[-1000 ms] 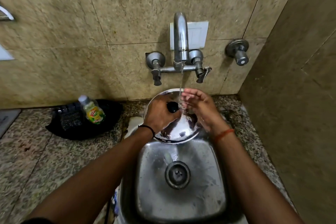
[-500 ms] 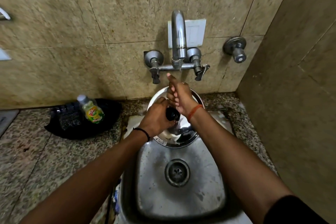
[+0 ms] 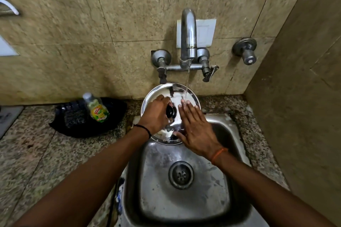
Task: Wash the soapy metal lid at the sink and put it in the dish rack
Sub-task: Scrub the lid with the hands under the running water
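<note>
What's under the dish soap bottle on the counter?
The bottle stands on a black tray left of the sink, beside a dark ridged object that is too blurred to identify. The tray hides the counter beneath it.

Round shiny metal lid: lower right hidden under flat right hand, left part under left hand. Black round knob half covered by left fingers. Steel sink basin cut off at bottom edge. Small plastic bottle with yellow-green label blurred, text unreadable. White wall hook cut at left edge.
</note>
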